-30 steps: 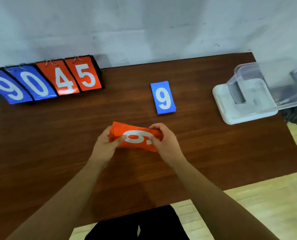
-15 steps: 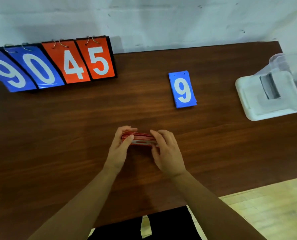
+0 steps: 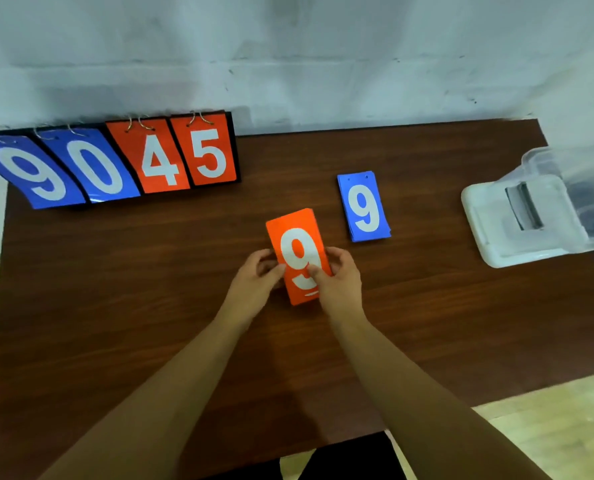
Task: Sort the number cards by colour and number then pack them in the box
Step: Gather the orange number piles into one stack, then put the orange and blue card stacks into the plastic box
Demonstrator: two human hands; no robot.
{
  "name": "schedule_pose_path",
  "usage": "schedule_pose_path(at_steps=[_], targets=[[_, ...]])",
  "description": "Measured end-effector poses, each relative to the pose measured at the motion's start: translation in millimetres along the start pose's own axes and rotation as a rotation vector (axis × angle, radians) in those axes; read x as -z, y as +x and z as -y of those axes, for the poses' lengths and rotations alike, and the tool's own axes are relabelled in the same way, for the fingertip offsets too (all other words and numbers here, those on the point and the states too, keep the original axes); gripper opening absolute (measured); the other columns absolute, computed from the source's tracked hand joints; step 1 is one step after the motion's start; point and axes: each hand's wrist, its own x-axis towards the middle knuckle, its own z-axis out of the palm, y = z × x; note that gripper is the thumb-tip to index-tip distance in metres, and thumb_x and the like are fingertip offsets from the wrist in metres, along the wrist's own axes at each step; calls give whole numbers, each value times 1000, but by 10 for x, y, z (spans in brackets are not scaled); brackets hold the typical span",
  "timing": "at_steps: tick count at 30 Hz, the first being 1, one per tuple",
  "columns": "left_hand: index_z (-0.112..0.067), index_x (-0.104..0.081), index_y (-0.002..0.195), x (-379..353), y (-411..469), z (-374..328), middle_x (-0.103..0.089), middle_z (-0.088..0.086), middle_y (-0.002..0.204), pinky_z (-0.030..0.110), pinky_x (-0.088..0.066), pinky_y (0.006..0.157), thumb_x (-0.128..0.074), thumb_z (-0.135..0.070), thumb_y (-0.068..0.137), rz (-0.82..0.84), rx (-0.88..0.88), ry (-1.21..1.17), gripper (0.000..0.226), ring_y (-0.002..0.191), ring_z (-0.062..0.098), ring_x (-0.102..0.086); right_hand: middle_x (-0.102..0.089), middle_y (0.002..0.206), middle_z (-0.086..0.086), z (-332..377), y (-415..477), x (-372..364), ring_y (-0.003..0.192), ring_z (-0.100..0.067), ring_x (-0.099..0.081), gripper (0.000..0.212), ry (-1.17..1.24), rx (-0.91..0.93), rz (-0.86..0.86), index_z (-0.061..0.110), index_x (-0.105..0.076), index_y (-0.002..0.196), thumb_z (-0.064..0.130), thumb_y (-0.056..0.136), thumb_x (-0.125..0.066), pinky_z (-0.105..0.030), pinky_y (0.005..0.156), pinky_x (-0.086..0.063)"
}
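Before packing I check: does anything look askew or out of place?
The scoreboard at the back left reaches past the table edge. The blue stack is slightly fanned, not squared. The orange stack, held by left hand and right hand, looks fine.

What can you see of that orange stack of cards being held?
The orange stack of cards is a thin pile of smooth, plastic-looking rectangles, layered edges showing at its far corner. The top card shows a white 9 with a short bar beneath. It is face up over the middle of the table, leaning left. The left hand grips its left edge, the right hand its right, thumb across the digit. Whether it touches the table is unclear.
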Motion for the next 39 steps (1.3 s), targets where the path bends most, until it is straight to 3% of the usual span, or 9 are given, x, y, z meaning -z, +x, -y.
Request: schedule_pose_path(at_steps=[3,10,16,20,23,27,32,35,39], targets=[[-17,-49,136,-88,195,-204,-57,-8,124,28,-49,91,-62,-17,93,-74,-75,184,46,110,11,-56,-56,134,-4,119,208,-116,116,-20,-60,49,-105,-34,-16,22,-44,131,26,89,-68,-33,84,-55],[-13,-53,136,-136,504,-116,-56,10,135,43,-50,100,-64,-19,91,-265,-67,522,46,121,24,-56,-49,136,-6,21,506,-307,125,-21,-49,47,-640,161,-25,16,-49,129,38,91,-64,-38,99,-51],[-11,-55,128,-214,339,-217,-51,11,131,35,-50,94,-64,-25,91,-443,-34,494,42,118,25,-55,-47,137,-3,153,434,22,125,-18,-48,44,-633,284,108,18,-49,133,39,95,-57,-36,100,-49],[-12,-59,112,-531,109,-562,-58,8,120,35,-50,88,-59,-21,93,-507,-98,377,21,109,24,-58,-51,132,-2,414,353,654,117,-14,-53,36,-538,421,149,18,-53,128,36,97,-54,-29,96,-49],[-10,-62,107,-1030,-87,-925,-63,2,105,28,-42,80,-58,-18,92,-532,-192,335,18,96,17,-57,-53,124,-2,607,388,1338,112,-14,-54,34,-471,552,132,14,-55,124,33,97,-54,-29,95,-48],[-14,-61,101,-1935,-261,-1371,-65,2,103,27,-43,73,-56,-23,93,-499,-223,294,13,91,16,-57,-53,122,0,727,660,2368,106,-12,-55,33,-482,602,50,17,-56,123,36,97,-52,-22,87,-45],[-15,-63,102,-3118,-314,-1754,-62,-2,95,20,-37,56,-54,-25,93,-411,-229,350,17,82,12,-56,-58,121,-4,611,1175,3605,110,-19,-59,33,-516,627,-125,16,-57,120,37,96,-51,-31,96,-50],[-17,-62,112,-3640,-252,-1883,-61,-2,102,19,-39,61,-54,-29,95,-357,-183,408,23,78,6,-52,-60,120,-7,429,1460,4234,111,-23,-58,31,-557,636,-220,11,-59,119,30,94,-54,-33,97,-46],[-14,-58,124,-4095,-139,-1950,-61,3,118,28,-44,76,-51,-35,96,-311,-146,485,35,93,13,-53,-57,125,-14,160,1784,4836,116,-31,-51,35,-630,569,-310,6,-57,122,27,94,-53,-43,103,-42]])
